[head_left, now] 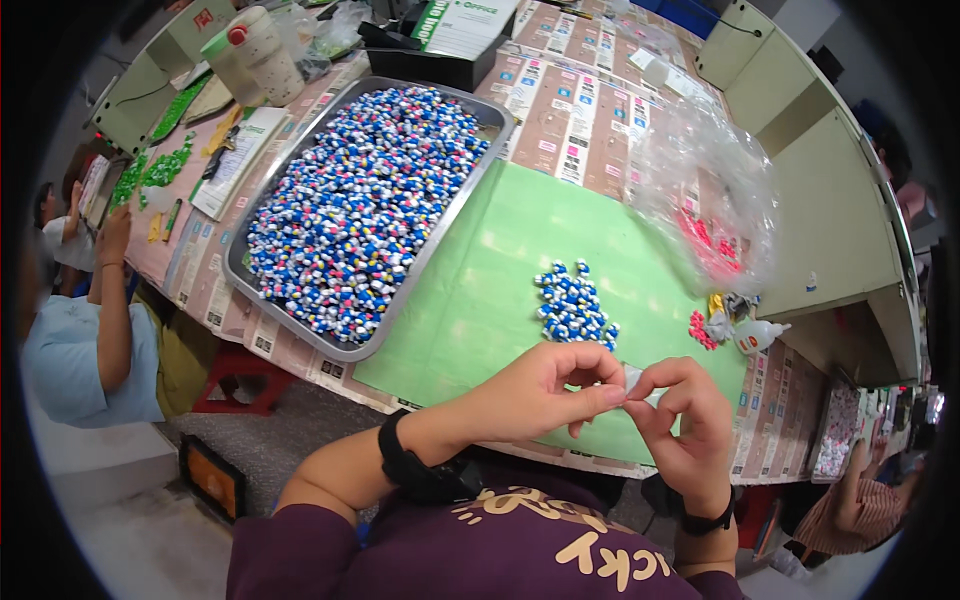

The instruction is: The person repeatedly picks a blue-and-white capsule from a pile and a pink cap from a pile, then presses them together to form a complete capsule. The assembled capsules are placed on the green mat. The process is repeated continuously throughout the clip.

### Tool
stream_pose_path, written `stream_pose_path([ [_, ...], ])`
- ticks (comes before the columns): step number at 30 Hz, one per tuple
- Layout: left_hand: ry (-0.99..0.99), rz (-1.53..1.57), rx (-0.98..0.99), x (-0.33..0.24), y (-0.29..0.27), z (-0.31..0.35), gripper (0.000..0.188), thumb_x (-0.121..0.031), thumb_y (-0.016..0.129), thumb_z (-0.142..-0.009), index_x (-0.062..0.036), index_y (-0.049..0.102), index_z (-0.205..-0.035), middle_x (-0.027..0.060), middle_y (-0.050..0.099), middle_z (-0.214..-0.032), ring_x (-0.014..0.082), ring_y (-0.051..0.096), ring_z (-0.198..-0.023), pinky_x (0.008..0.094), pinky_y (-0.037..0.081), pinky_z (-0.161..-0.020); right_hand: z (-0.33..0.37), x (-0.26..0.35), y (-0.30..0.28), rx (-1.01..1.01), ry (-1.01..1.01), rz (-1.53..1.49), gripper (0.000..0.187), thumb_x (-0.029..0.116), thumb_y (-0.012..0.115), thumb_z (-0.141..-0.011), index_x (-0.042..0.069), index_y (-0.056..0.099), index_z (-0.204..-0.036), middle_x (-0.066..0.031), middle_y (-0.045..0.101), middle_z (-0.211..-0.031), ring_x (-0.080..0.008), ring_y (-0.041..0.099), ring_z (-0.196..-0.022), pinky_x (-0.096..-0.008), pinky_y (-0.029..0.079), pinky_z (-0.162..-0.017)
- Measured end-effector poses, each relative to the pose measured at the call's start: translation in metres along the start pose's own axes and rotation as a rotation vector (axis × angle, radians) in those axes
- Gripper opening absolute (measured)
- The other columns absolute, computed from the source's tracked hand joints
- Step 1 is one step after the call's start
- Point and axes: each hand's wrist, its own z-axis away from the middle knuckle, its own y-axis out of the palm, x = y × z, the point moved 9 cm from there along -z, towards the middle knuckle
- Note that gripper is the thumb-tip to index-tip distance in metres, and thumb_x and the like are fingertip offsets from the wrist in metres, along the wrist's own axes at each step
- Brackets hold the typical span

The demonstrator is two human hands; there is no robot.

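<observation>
My left hand (550,390) and my right hand (688,415) meet over the near edge of a green mat (470,300). Both are closed in a pinch, fingertips almost touching. A small whitish piece (632,377) shows between them, too small and partly covered to name. Just beyond my fingers lies a loose pile of small blue-and-white beads (575,305). To the left, a metal tray (352,352) is heaped with many similar beads (360,200) in blue and white, with touches of pink and yellow.
Right of the mat are a clear plastic bag (690,150) with pink pieces (712,245), a little pink heap (703,330) and a small white squeeze bottle (760,336). A black box (430,68) and a speckled cup (268,60) stand behind. Another person (85,345) works at left.
</observation>
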Motion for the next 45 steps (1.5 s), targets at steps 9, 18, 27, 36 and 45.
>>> stream_pose_path([
  [9, -0.056, -0.011, -0.041, 0.01, 0.001, -0.008, 0.011, -0.012, 0.063, -0.096, -0.003, 0.064, -0.102, -0.0004, 0.061, -0.088, 0.0062, 0.059, -0.078, 0.0222, 0.052, -0.062, 0.003, -0.013, -0.015, 0.077, 0.053, 0.006, 0.023, -0.015, 0.064, -0.079, 0.001, 0.049, -0.083, -0.0127, 0.059, -0.088, -0.025, 0.059, -0.077, -0.0318, 0.049, -0.067],
  [18, 0.172, -0.266, -0.314, -0.022, -0.035, 0.009, 0.009, -0.006, 0.066, -0.092, -0.0004, 0.07, -0.098, 0.0038, 0.065, -0.095, 0.0085, 0.06, -0.077, 0.0239, 0.053, -0.064, 0.011, -0.064, -0.025, 0.208, 0.292, 0.221, 0.013, -0.005, 0.057, -0.084, 0.0, 0.046, -0.087, -0.0158, 0.055, -0.077, -0.0345, 0.057, -0.072, -0.0384, 0.046, -0.066],
  [27, 0.121, -0.146, -0.302, -0.012, -0.049, 0.02, 0.014, -0.004, 0.067, -0.091, 0.0013, 0.069, -0.104, 0.0053, 0.063, -0.095, 0.0099, 0.059, -0.073, 0.0236, 0.054, -0.068, 0.0, -0.07, -0.015, 0.33, 0.319, 0.321, 0.019, -0.004, 0.062, -0.082, 0.001, 0.044, -0.086, -0.0129, 0.054, -0.075, -0.0301, 0.056, -0.071, -0.0365, 0.044, -0.065],
  [36, 0.092, 0.027, -0.245, -0.013, -0.034, 0.012, 0.023, 0.003, 0.07, -0.086, 0.0031, 0.067, -0.109, 0.0082, 0.067, -0.102, 0.0141, 0.065, -0.089, 0.0283, 0.057, -0.079, -0.003, -0.038, -0.03, -0.019, 0.333, -0.194, 0.028, -0.007, 0.067, -0.084, 0.005, 0.042, -0.083, -0.0061, 0.06, -0.084, -0.0132, 0.058, -0.079, -0.0282, 0.048, -0.074],
  [45, 0.319, -0.045, -0.287, -0.029, -0.006, 0.005, 0.023, 0.007, 0.073, -0.082, 0.0049, 0.067, -0.104, 0.0108, 0.068, -0.103, 0.0165, 0.067, -0.096, 0.0295, 0.057, -0.086, 0.004, -0.004, -0.016, -0.204, 0.168, -0.294, 0.027, -0.007, 0.066, -0.087, 0.007, 0.044, -0.082, -0.0091, 0.062, -0.092, -0.0147, 0.06, -0.086, -0.0278, 0.048, -0.077],
])
